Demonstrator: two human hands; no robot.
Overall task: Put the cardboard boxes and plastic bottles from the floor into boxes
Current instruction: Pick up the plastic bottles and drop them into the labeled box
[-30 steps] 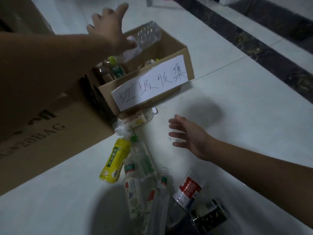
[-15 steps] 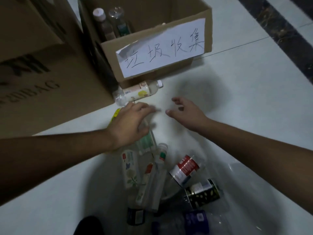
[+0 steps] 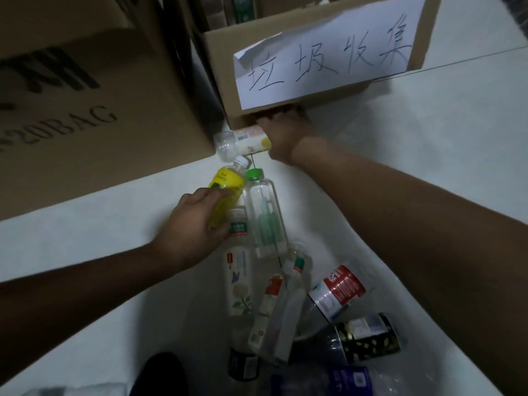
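Note:
Several plastic bottles lie in a heap on the white floor. My left hand (image 3: 194, 224) is closed around a yellow bottle (image 3: 227, 185) with a white cap. Beside it lies a clear bottle with a green cap (image 3: 264, 215). My right hand (image 3: 284, 135) grips the cap end of a clear bottle with a cream label (image 3: 240, 141), which lies against the foot of the small cardboard box (image 3: 223, 81). That box carries a white handwritten paper label (image 3: 323, 55) and holds bottles. A red-labelled bottle (image 3: 337, 292) and a dark-labelled bottle (image 3: 368, 337) lie lower right.
A large cardboard box (image 3: 85, 110) printed "20BAG" stands at the left, close against the small box. More bottles overlap at the bottom centre (image 3: 268, 310). A dark shoe tip (image 3: 163, 372) shows at the bottom edge. Bare floor tile (image 3: 457, 124) extends to the right.
The camera has moved closer and lower. My left hand has closed on the yellow bottle. My right hand has moved forward from the open floor onto the cream-labelled bottle by the small box.

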